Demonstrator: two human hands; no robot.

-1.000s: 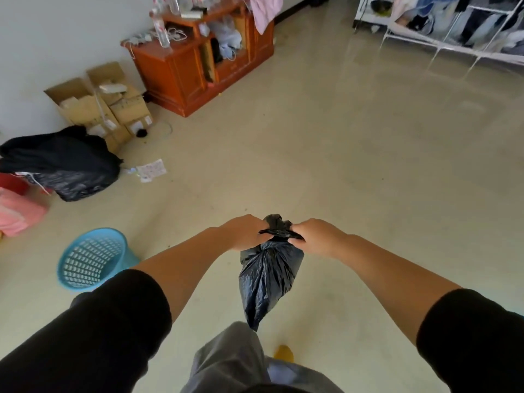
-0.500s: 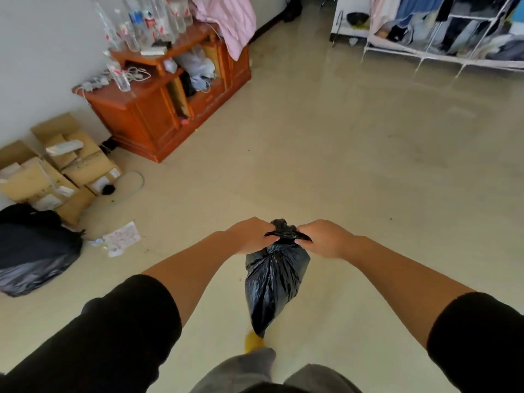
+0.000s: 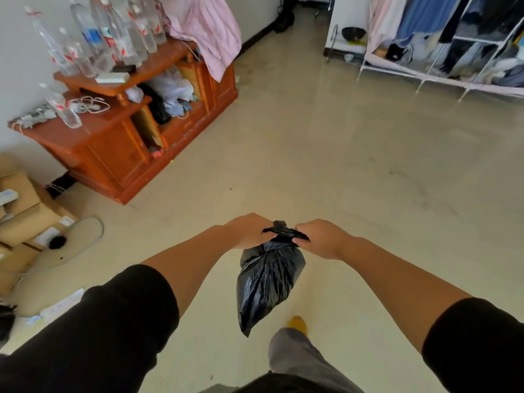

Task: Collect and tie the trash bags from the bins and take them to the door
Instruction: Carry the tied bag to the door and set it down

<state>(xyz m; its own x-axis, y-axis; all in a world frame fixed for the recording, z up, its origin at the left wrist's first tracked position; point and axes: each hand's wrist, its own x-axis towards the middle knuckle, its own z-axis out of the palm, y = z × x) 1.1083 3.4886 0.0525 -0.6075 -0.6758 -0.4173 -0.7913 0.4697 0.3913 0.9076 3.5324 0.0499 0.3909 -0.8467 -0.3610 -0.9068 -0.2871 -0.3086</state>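
Note:
A small black trash bag (image 3: 268, 279) hangs in front of me above the floor, its neck gathered into a knot at the top. My left hand (image 3: 249, 231) grips the left end of the bag's neck. My right hand (image 3: 321, 238) grips the right end, so the two fists sit close together on either side of the knot. A second black bag (image 3: 5, 319) shows only as a sliver at the far left edge.
A wooden cabinet (image 3: 113, 146) with several plastic bottles (image 3: 113, 38) and a pink cloth stands at the left wall. Cardboard boxes (image 3: 25, 219) lie in the left corner. A clothes rack (image 3: 453, 46) fills the far right. Beige floor stretches ahead.
I have walked forward and my view has swung right: the blue basket and the large black bag have slid out of view to the left. Both hands still hold the bag's neck.

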